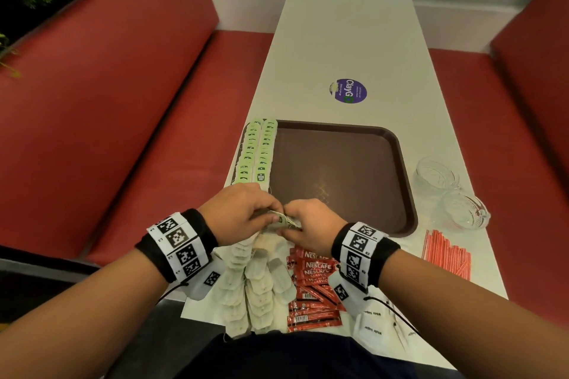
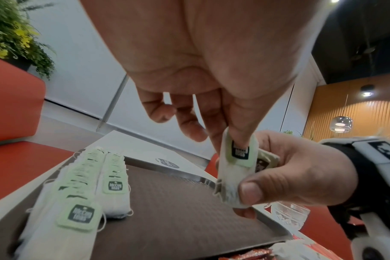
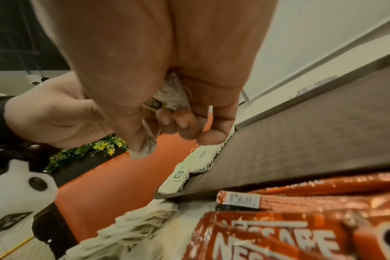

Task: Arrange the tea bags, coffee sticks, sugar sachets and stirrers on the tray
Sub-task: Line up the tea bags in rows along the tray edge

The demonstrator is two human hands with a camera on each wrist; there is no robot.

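Head view, hidden: both hands cover most of the held tea bag (image 1: 284, 220) at frame centre; only a green tag edge and some white paper show.
Cut off: sugar sachets (image 1: 374, 324) at lower right run under the right wrist band; their count cannot be told.
Hard to make out: in the right wrist view a second tag shows beside the bag, blurred; whether it belongs to another bag cannot be told.
Tea bag look: white paper pouch with a pale green tag printed dark (image 2: 239, 152), hanging upright over the tray's near edge.
Left hand (image 1: 238, 212): thumb and forefinger pinch the tag's top; other fingers loosely bent.
Right hand (image 1: 311, 224): thumb and fingers curled round the bag's lower part.
Tray (image 1: 400, 194): brown, mid-frame; two rows of tea bags (image 1: 255, 152) along its left edge.
Loose tea bags (image 1: 255, 289): heaped at lower centre.
Coffee sticks (image 1: 312, 286): red, just right of that heap.
Stirrers (image 1: 446, 255): orange, at right, off the tray.
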